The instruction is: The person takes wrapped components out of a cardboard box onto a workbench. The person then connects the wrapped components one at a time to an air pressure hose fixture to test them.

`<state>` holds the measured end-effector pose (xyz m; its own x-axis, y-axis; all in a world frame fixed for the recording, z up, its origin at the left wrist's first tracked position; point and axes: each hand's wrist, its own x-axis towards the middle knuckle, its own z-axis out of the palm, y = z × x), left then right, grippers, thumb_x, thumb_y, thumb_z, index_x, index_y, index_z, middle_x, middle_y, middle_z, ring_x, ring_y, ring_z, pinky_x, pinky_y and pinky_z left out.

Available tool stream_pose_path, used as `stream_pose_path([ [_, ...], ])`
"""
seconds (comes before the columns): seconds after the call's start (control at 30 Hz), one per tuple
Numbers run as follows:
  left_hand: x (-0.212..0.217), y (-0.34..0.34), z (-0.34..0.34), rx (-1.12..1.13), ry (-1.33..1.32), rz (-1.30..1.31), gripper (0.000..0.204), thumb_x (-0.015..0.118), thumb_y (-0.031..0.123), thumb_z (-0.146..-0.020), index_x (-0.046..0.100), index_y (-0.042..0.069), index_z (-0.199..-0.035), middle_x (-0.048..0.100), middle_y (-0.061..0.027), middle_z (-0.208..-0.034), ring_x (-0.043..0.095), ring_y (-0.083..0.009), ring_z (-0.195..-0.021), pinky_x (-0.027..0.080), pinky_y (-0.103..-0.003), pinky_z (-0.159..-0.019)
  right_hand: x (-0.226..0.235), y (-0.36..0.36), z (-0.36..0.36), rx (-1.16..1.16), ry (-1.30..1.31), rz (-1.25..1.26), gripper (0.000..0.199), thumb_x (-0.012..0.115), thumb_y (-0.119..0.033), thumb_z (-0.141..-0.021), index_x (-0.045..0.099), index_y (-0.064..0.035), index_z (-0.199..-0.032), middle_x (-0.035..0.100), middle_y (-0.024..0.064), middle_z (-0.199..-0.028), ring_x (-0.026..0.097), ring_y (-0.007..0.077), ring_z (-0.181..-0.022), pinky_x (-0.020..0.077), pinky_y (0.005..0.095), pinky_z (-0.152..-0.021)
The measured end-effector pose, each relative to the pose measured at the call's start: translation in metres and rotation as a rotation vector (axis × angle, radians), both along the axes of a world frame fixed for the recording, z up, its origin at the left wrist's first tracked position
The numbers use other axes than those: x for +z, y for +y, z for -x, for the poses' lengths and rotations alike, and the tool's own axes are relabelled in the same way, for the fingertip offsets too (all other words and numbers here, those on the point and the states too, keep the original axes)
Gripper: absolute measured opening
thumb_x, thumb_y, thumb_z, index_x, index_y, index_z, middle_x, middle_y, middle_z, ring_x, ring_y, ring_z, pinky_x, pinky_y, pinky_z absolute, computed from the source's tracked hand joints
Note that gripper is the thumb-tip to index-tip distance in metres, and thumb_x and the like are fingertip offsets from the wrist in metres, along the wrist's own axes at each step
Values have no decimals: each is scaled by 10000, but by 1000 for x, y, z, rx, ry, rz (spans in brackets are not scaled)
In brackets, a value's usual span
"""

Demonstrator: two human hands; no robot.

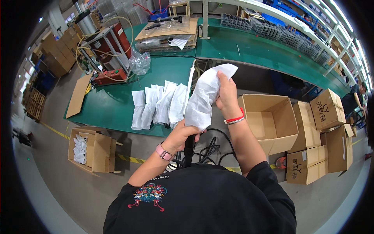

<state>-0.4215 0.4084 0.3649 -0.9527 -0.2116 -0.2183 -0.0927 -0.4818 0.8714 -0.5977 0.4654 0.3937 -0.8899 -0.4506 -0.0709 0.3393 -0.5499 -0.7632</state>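
Green worktops [218, 38] fill the upper part of the workshop view, with black trays [269, 33] lined up along the far bench and a red-and-grey machine [111, 48] standing at the upper left. Held out over the near edge is a white bag [202, 97], soft and wrinkled, its long axis slanting from the lower left, close to the person's body, to the upper right. Its upper end tapers to a loose corner that points away and to the right; its lower end points back toward the chest, where a black rod-like part [189, 147] stands roughly upright just below.

Left forearm angled inward from below, the left hand [179, 135] is closed on the bag's bottom end, thumb laid across the front. From the other side the right forearm rises steeply, and the right hand [226, 93] pinches the bag's right edge high up, thumb on the near face and the other fingers partly hidden. Most of the bag therefore lies between the two grips, with only the top corner reaching past the right thumb.

Just left of it, similar white packets [157, 104] lie side by side on the table, roughly lengthwise to the person. An open carton [269, 136] sits near the right forearm.
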Motion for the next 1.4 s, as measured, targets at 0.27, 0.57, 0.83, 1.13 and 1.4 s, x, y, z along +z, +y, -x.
stream_pose_path([
  [0.27,-16,-3,0,21,-54,-10,207,526,50,-717,550,-31,-906,567,-102,-716,522,-154,-610,420,-238,-582,-10,10,-3,125,-57,73,300,518,-200,-854,514,24,-1053,603,116,-946,591,175,-779,469,253,-658],
  [0.57,-15,-1,-2,103,-63,-5,184,525,34,-694,559,-28,-864,563,-97,-694,511,-151,-601,412,-225,-575,-13,12,-13,183,-23,38,326,538,-211,-858,507,23,-1083,599,115,-970,591,178,-814,472,262,-686],
  [0.83,-12,-1,-4,85,-55,42,187,524,34,-690,559,-28,-863,558,-102,-700,506,-152,-612,414,-228,-583,-19,7,-12,210,54,-10,322,570,-199,-852,507,15,-1085,601,110,-956,589,171,-810,477,269,-694],
  [1.13,-15,0,-1,132,-67,-14,128,514,23,-684,561,-27,-792,550,-86,-645,480,-125,-550,384,-201,-524,-11,6,-10,186,-5,29,371,531,-260,-869,480,5,-1124,583,126,-989,580,178,-837,476,292,-721],
  [1.4,-22,-6,2,138,-65,-16,131,515,30,-688,560,-30,-795,554,-95,-662,487,-134,-564,394,-210,-539,-20,19,4,231,-158,142,385,505,-316,-869,464,-3,-1089,562,152,-965,569,213,-830,469,312,-732],
])
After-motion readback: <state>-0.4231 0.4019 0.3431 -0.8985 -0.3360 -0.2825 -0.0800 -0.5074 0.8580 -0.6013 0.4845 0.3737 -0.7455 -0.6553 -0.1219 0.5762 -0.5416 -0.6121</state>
